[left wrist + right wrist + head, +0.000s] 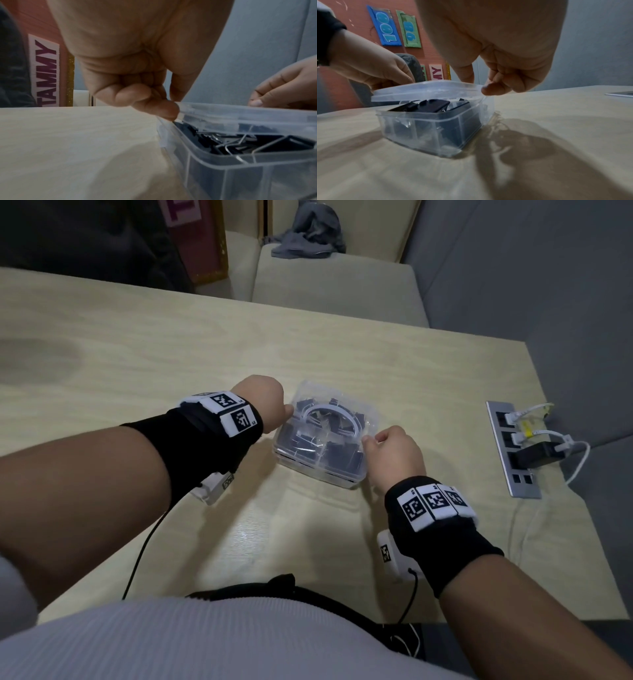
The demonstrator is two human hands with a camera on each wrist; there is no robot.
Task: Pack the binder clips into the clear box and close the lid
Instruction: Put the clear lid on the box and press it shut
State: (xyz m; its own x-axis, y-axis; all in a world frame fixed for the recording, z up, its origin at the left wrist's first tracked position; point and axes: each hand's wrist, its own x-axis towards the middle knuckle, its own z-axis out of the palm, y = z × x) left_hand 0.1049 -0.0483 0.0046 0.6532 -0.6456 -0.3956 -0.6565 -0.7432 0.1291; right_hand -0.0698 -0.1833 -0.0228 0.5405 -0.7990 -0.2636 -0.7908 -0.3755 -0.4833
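Head view: a clear plastic box [320, 455], squarish with rounded corners, sits mid-table [137, 364] on pale wood-grain laminate. Left hand [263, 402] and right hand [397, 453] pinch opposite edges of its translucent lid [346, 409].

Left wrist view: curled fingers [154, 106] grip the lid's corner; black clips [267, 143] with wire handles fill the box.

Right wrist view: the lid is tilted, not seated.

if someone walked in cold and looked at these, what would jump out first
The clear box in the middle of the wooden table, crammed with black binder clips. Next, the lid hanging just above the box's rim, not yet shut, with the left hand pinching one edge and the right hand pinching the opposite edge. Off at the table's right edge sits a power strip with plugs in it.
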